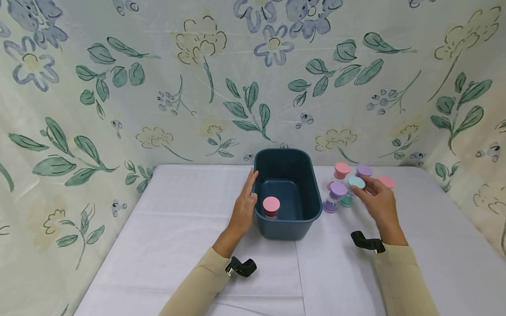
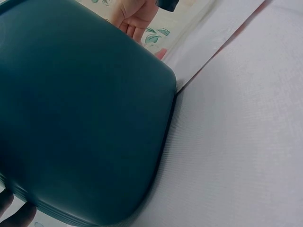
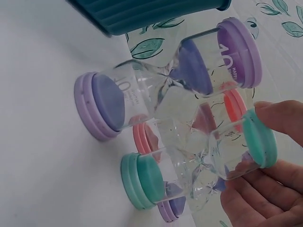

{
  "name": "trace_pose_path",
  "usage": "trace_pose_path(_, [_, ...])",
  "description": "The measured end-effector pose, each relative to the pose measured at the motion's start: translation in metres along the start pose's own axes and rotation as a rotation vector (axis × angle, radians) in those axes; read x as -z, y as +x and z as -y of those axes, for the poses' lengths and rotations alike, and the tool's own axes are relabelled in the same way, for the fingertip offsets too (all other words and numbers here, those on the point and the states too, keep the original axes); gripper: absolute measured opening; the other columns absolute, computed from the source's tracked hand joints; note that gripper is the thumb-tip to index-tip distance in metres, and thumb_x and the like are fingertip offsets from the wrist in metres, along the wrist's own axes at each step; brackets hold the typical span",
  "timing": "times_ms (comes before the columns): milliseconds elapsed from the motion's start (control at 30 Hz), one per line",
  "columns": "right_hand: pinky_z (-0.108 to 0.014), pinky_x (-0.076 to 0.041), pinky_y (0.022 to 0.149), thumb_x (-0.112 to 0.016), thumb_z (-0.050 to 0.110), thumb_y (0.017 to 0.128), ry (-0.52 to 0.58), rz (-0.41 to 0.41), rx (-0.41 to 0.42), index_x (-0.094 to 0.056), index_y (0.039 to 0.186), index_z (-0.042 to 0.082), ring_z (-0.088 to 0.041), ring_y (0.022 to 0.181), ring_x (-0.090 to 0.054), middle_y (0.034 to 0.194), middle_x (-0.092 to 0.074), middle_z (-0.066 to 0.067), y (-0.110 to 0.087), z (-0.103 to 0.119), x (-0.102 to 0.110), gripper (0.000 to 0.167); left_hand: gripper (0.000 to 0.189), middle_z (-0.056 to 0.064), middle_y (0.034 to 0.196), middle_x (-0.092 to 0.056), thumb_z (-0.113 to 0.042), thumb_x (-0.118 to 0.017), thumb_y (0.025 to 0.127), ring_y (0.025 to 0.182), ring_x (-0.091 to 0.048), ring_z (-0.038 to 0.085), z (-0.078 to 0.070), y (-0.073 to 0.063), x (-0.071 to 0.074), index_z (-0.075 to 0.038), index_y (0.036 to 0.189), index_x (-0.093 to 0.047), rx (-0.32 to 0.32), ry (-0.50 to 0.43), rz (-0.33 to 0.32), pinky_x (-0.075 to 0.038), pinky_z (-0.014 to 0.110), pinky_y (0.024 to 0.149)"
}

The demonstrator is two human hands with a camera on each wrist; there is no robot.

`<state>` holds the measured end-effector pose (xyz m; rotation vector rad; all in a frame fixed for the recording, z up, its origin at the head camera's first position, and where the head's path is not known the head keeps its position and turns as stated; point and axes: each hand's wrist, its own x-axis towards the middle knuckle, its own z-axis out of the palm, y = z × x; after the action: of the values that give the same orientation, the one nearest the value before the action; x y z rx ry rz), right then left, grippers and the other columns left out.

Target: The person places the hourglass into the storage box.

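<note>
My right hand point(image 1: 381, 204) pinches the teal cap of a sand timer point(image 3: 259, 142) between thumb and fingers. The timer stands upright, its teal sand in the lower bulb. A purple sand timer point(image 3: 168, 75) is beside it on the bin side, marked 10, with sand in both bulbs. My left hand point(image 1: 242, 213) lies against the left wall of a dark blue bin point(image 1: 284, 229), fingers straight along the rim. Inside the bin, near its front, is a pink-capped timer point(image 1: 271, 204).
Behind the teal timer stand another pink timer point(image 1: 341, 169) and another purple one point(image 1: 364, 170). A further pink cap point(image 1: 387, 181) shows past my right hand. The white-covered table point(image 1: 178, 245) meets a floral cloth backdrop point(image 1: 189, 101) close behind the bin.
</note>
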<state>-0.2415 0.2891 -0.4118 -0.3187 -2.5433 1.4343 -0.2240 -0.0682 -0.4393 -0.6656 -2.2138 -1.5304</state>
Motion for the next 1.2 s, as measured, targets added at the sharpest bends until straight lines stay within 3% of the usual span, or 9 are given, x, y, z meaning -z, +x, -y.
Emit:
trace_pose_path(333, [-0.054,-0.041,0.1,-0.064,0.053,0.086,-0.023,0.024,-0.007,-0.039,0.146,0.005,-0.039,0.131,-0.044,0.144,-0.046,-0.02,0.001,-0.005,-0.002,0.081,0.058,0.001,0.162,-0.013,-0.036,-0.021,0.102,0.147,-0.012,0.013,-0.001,0.0,0.001,-0.012,0.154,-0.023,0.004,0.006,-0.003,-0.017,0.048,0.116])
trace_pose_path(633, [-0.049,-0.046,0.093,-0.064,0.065,0.078,-0.036,0.008,0.001,-0.043,0.145,0.009,-0.035,0.126,-0.05,0.14,-0.051,-0.018,0.01,-0.018,-0.006,0.09,0.059,0.003,0.162,-0.013,-0.037,-0.022,0.102,0.147,-0.013,0.015,-0.001,0.0,0.001,-0.01,0.153,-0.023,-0.007,0.003,-0.007,-0.017,0.05,0.116])
trace_pose_path(867, [-0.052,-0.041,0.099,-0.064,0.051,0.086,-0.02,0.031,0.019,-0.039,0.145,0.002,-0.039,0.127,-0.048,0.141,-0.049,-0.022,0.004,-0.007,-0.004,0.081,0.057,0.002,0.162,-0.013,-0.034,-0.022,0.102,0.147,-0.013,0.017,-0.001,0.001,0.001,-0.01,0.154,-0.023,-0.002,-0.009,-0.006,-0.018,0.051,0.115])
trace_pose_path(1200, [-0.049,-0.041,0.1,-0.062,0.052,0.087,-0.037,0.008,0.021,-0.042,0.143,0.001,-0.039,0.127,-0.049,0.14,-0.049,-0.023,0.001,-0.008,-0.006,0.079,0.057,0.007,0.161,-0.014,-0.033,-0.023,0.101,0.147,-0.013,0.018,0.001,-0.001,0.0,-0.011,0.154,-0.023,-0.005,-0.023,-0.001,-0.017,0.052,0.115])
